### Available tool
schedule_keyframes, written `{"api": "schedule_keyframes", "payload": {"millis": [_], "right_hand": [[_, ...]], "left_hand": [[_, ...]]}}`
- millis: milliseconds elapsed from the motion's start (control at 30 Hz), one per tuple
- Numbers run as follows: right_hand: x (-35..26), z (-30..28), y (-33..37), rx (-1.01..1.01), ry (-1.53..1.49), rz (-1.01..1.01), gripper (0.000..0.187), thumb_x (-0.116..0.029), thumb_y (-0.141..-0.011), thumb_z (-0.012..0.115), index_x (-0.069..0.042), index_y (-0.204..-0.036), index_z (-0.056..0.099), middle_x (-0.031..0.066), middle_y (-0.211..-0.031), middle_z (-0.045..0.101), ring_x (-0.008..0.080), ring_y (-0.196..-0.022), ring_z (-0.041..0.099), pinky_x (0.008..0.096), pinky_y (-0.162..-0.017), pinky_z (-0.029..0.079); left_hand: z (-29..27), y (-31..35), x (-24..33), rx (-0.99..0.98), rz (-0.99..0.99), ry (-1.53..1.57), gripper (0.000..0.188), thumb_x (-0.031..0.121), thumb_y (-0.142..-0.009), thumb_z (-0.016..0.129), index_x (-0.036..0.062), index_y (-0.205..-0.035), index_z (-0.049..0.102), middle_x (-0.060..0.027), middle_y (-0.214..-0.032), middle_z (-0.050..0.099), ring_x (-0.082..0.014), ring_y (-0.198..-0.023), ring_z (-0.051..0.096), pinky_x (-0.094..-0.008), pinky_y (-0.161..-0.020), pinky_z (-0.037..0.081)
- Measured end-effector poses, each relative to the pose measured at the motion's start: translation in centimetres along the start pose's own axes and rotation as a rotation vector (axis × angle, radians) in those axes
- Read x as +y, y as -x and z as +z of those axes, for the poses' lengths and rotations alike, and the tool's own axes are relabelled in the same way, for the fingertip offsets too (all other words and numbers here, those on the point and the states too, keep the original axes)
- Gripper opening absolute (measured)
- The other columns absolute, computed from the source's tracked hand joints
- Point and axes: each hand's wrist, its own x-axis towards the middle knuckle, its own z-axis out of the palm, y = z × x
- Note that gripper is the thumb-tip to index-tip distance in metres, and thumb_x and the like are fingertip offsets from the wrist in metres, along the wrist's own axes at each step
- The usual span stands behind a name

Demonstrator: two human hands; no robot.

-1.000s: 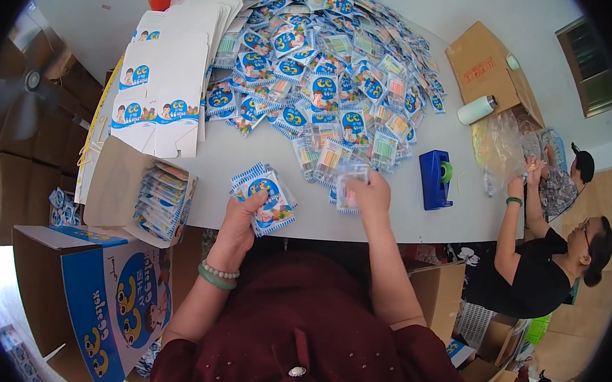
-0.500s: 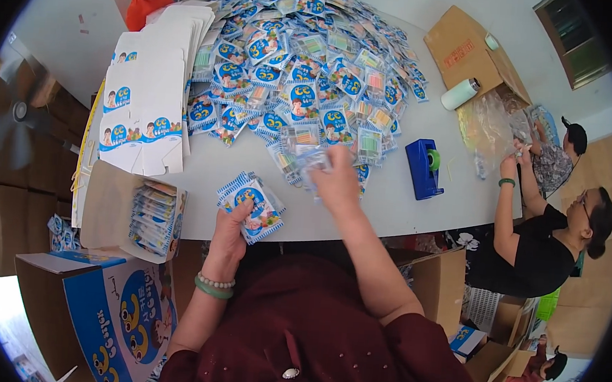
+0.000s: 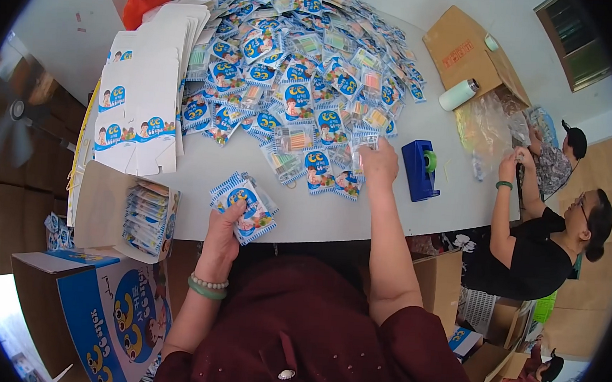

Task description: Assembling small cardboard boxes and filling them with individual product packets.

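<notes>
My left hand [image 3: 226,229] is closed round a small stack of blue-and-white snack packets [image 3: 251,212], the thumb lying on the top one. To the right, my right hand [image 3: 381,161] pinches a clear-fronted packet [image 3: 360,146] at the near right edge of a large heap of packets [image 3: 300,70]. Several loose packets lie just left of that hand. An open white carton [image 3: 96,208] stands left of my left hand, with a row of packets [image 3: 147,215] inside.
Flat printed cartons [image 3: 139,94] are stacked at the left, near a red bag [image 3: 143,3]. A blue tape dispenser [image 3: 416,174], a pale bottle [image 3: 459,94] and a cardboard box [image 3: 465,49] stand at the right. A co-worker [image 3: 530,235] handles clear plastic there.
My right hand has moved right, from the heap's near middle to its right edge; packets it held now lie on the table. My left hand still holds its stack.
</notes>
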Motion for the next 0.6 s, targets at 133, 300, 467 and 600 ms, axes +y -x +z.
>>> {"api": "schedule_keyframes", "payload": {"millis": [133,300,467,600], "right_hand": [[-1.1,0.0,2.0,0.206,0.193,-0.139,0.031,-0.017,-0.073,0.067,-0.001,-0.099,0.060,0.0170,-0.090,0.064,0.0357,-0.089,0.061,0.0441,-0.078,0.048],[-2.1,-1.5,3.5,-0.039,-0.497,-0.051,0.029,-0.012,-0.072,0.069,0.002,-0.096,0.060,0.0125,-0.087,0.067,0.0230,-0.077,0.065,0.0340,-0.073,0.050],[-1.7,3.5,5.0,-0.357,-0.267,0.011,0.043,-0.017,-0.066,0.075,0.003,-0.100,0.060,0.0167,-0.091,0.067,0.0262,-0.082,0.066,0.0341,-0.078,0.050],[-2.1,3.7,4.9,-0.523,-0.162,0.010,0.048,-0.023,-0.065,0.076,0.003,-0.103,0.060,0.0163,-0.090,0.066,0.0298,-0.082,0.065,0.0368,-0.079,0.050]], "left_hand": [[-0.2,-0.2,0.0,-0.010,-0.013,0.006,0.038,0.010,-0.083,0.069,-0.0016,-0.116,0.055,-0.0124,-0.102,0.067,-0.0214,-0.087,0.069,-0.0358,-0.076,0.059],[-0.4,-0.1,0.2,0.003,-0.004,0.009,0.036,0.009,-0.084,0.067,-0.0023,-0.116,0.054,-0.0127,-0.102,0.067,-0.0217,-0.087,0.069,-0.0359,-0.076,0.059],[0.1,-0.2,0.3,-0.027,-0.018,0.015,0.036,0.008,-0.085,0.066,-0.0021,-0.116,0.054,-0.0129,-0.102,0.067,-0.0224,-0.087,0.069,-0.0363,-0.075,0.059],[0.1,0.0,0.2,-0.009,-0.033,0.016,0.035,0.007,-0.085,0.066,-0.0010,-0.116,0.054,-0.0128,-0.103,0.066,-0.0226,-0.088,0.069,-0.0363,-0.075,0.059]]}}
